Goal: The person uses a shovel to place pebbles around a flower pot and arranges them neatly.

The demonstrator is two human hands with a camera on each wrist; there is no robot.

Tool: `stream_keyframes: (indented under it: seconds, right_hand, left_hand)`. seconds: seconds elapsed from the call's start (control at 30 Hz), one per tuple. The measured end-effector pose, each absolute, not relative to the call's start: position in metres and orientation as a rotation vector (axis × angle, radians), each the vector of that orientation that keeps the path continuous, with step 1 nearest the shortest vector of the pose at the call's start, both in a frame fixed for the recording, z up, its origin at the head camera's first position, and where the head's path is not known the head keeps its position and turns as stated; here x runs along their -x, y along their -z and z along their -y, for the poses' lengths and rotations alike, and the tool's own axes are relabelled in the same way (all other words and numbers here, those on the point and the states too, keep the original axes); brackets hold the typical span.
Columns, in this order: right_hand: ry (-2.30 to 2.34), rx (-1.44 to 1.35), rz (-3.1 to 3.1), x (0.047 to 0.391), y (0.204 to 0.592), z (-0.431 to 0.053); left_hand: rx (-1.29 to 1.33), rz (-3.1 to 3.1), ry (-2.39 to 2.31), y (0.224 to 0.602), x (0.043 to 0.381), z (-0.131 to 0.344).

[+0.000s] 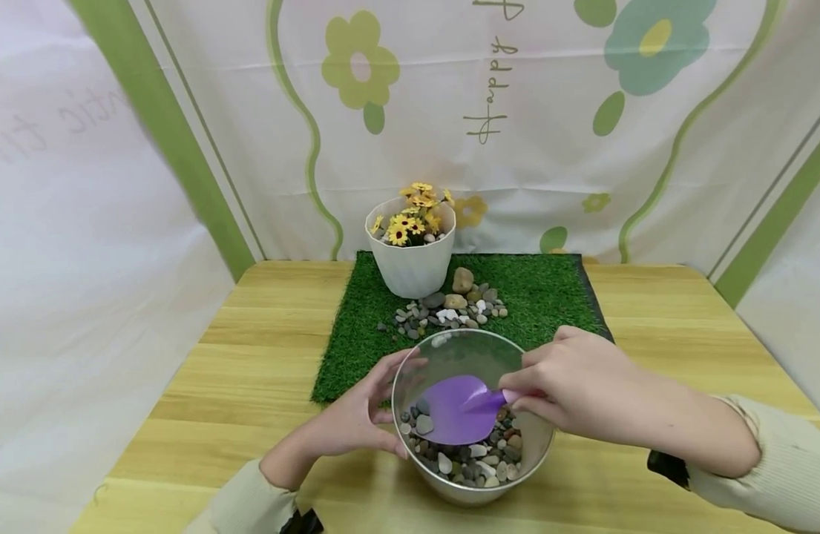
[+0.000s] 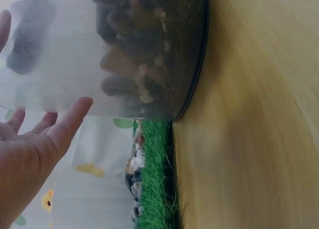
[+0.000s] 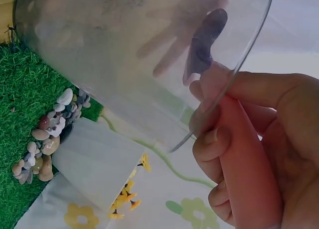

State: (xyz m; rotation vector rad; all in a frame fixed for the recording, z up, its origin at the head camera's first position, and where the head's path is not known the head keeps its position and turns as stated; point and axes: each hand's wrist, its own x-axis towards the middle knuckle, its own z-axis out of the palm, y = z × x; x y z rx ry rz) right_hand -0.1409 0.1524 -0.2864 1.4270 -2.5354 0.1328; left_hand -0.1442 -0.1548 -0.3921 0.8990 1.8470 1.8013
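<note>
A clear bucket [image 1: 538,452] with pebbles [image 1: 479,463] at its bottom stands on the table before me. My right hand [image 1: 573,382] grips the pink handle [image 3: 249,174] of a small garden trowel, with fingers and thumb wrapped round it. The trowel's purple blade [image 1: 453,411] is inside the bucket, above the pebbles; a few grey stones show at its left edge. On the bucket's left side rests my left hand [image 1: 356,411], its fingers spread and fairly straight against the outer wall, the palm apart from it. The left wrist view shows that hand [image 2: 35,149] beside the cloudy wall.
Behind the bucket, a green artificial grass mat [image 1: 536,289] lies on the wooden table [image 1: 202,415]. It bears a white pot [image 1: 412,271] of yellow flowers [image 1: 410,222] and a heap of stones [image 1: 453,304]. A printed curtain [image 1: 430,148] hangs at the back.
</note>
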Motion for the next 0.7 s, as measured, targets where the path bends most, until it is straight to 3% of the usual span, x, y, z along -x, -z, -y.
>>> stream_keyframes:
  seconds: [0.7]
  right_hand:
    - [-0.178, -1.279, 2.588, 0.147, 0.278, -0.181]
  left_hand:
    - [-0.953, -1.781, -1.835, 0.394, 0.146, 0.154]
